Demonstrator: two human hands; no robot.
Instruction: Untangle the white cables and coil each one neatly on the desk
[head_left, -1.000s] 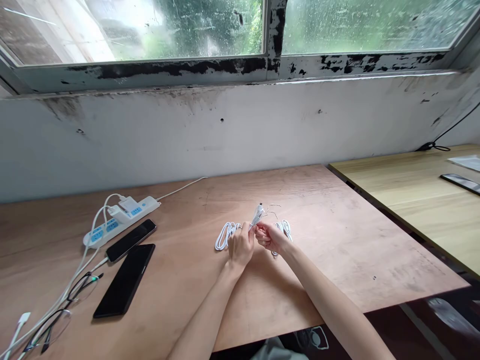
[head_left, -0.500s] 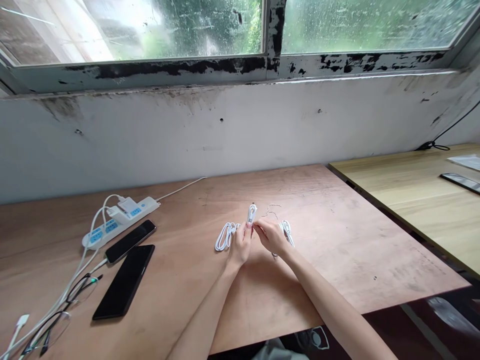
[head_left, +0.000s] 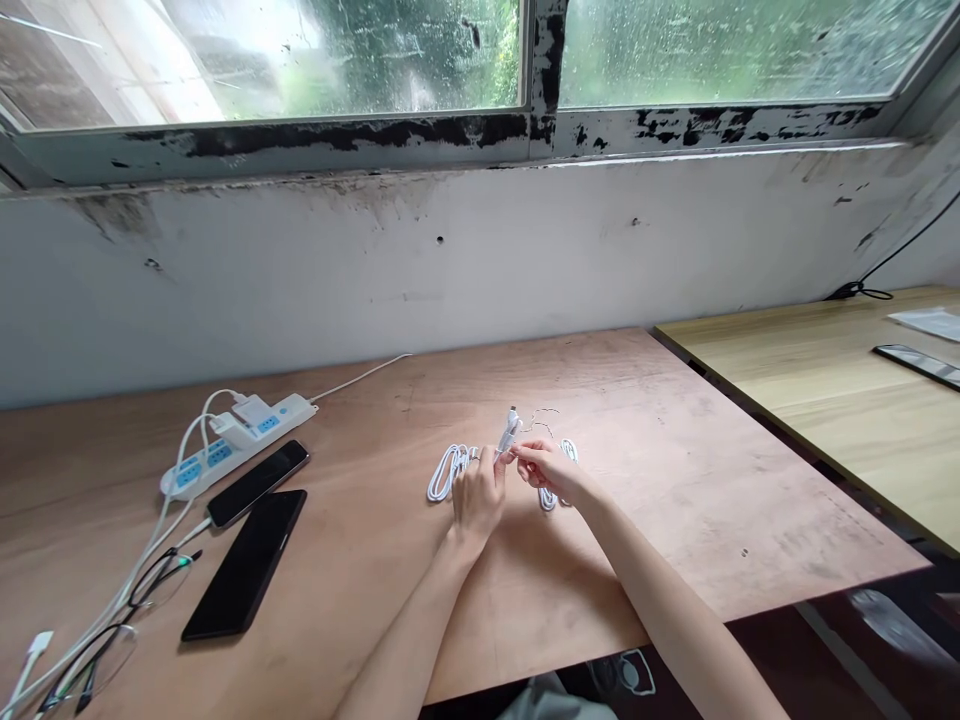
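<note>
Two hands, the left hand (head_left: 476, 497) and the right hand (head_left: 549, 472), meet near the middle of a plywood desktop (head_left: 675, 520), around a small white plug (head_left: 510, 432) that stands tilted just above them. The right thumb and forefinger are pinched together at the plug's lower end, with the other right fingers curled behind. The left fingers (head_left: 489, 470) curl in against the same spot from the other side, but the thumb is hidden, so I cannot tell how firmly that hand grips. A white cable (head_left: 448, 473) lies in loose coils on both sides of the hands: one bundle left of the left hand, another below and right of the right hand. A thin bare wire (head_left: 541, 418) squiggles on the wood just beyond the plug.

So far, the plug is up in the fingers, while the coils are undone by nothing visible and joined to nothing in view.

At lower left sit a white power strip (head_left: 277, 418), two black phones (head_left: 244, 565), a pair of glasses (head_left: 161, 580) and a white charging cable (head_left: 171, 510). A lighter wooden desk (head_left: 787, 400) at right carries another phone (head_left: 919, 365) and a sheet of paper (head_left: 930, 323), below a stained window frame (head_left: 322, 135).
</note>
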